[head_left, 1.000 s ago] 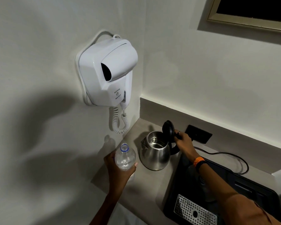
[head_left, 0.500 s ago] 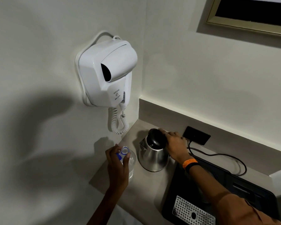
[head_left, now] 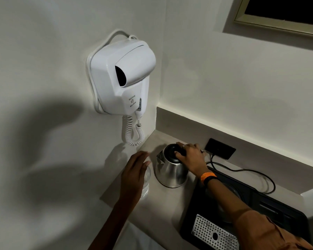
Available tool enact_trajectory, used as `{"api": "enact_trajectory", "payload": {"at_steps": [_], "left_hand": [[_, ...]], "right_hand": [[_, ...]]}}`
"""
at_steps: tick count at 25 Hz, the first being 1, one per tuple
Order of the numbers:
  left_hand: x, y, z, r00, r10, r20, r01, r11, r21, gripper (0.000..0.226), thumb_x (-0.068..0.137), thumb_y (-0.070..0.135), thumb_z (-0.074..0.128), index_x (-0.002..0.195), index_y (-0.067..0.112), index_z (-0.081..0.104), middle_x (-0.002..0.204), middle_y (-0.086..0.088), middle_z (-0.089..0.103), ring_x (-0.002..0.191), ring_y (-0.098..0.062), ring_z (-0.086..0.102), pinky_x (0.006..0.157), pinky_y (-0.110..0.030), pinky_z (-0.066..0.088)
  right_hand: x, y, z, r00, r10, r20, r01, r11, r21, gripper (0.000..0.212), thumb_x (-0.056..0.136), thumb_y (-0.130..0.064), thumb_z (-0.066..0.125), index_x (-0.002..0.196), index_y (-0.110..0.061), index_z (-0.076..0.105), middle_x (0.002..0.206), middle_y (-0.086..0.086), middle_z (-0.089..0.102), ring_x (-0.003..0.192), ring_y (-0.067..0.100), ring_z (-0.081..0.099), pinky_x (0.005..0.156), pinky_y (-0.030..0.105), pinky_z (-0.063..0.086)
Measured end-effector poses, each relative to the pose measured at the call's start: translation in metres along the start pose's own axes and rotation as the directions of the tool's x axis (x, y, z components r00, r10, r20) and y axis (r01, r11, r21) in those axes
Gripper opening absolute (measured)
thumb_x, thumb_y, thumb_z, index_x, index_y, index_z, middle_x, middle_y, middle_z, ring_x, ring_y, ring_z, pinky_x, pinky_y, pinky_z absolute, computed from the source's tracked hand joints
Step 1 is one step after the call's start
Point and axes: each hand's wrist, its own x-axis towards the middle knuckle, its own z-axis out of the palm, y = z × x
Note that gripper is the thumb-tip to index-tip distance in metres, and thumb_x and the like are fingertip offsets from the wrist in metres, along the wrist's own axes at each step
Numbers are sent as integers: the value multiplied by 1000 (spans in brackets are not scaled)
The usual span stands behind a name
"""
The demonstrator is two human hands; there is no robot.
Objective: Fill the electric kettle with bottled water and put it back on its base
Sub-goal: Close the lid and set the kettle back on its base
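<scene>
The steel electric kettle [head_left: 170, 173] stands on the beige counter [head_left: 170, 204] with its black lid down. My right hand [head_left: 191, 157] lies over the lid and the handle side, fingers spread on the lid. Left of the kettle stands a clear water bottle [head_left: 146, 184]. My left hand [head_left: 134, 174] covers its top and neck, so the cap is hidden. The kettle's round base [head_left: 237, 193] sits on a black tray [head_left: 282, 212] to the right, partly behind my right forearm.
A white wall-hung hair dryer [head_left: 123, 76] with a coiled cord [head_left: 134, 134] hangs above the counter's left end. A black socket [head_left: 220, 148] and power cord [head_left: 251, 171] lie behind the tray. A perforated metal grid [head_left: 211, 233] sits at the tray's front.
The kettle lid went from open to down, and my right hand now rests on it. My left hand moved from the bottle's side up to its top.
</scene>
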Motion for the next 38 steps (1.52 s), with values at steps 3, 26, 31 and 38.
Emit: {"api": "enact_trajectory", "payload": {"at_steps": [3,26,31,38], "left_hand": [[11,-2,2,997,-9,81,8,1000,19,32,101,28,49,115,10,72,117,1,70,110,-5,64,100,-20,49],[-15,2,137,850,-443,286,477,877,-61,144,55,26,97,159,14,-1,168,-3,-7,155,-17,-2,125,-33,14],[6,-16,124,849,-479,224,502,863,-56,139,43,27,101,156,18,21,155,-16,34,145,-30,32,111,-27,24],[55,37,136,900,-150,410,218,968,-125,120,42,39,100,147,31,41,143,1,43,124,-2,42,99,-2,34]], "right_hand": [[-2,1,3,1000,-23,-16,22,999,-28,51,92,-51,50,140,-34,51,129,5,63,124,29,41,96,54,33],[-15,66,-13,998,12,-54,-7,996,94,46,86,-3,60,129,-19,59,121,13,62,109,32,63,98,35,48],[-15,39,-26,996,-55,-68,61,995,83,51,84,-1,60,132,-18,58,124,11,62,111,33,62,94,37,49],[-67,74,-105,956,75,-283,-20,981,194,54,83,-3,67,134,-16,60,123,12,67,112,30,63,92,30,47]]}}
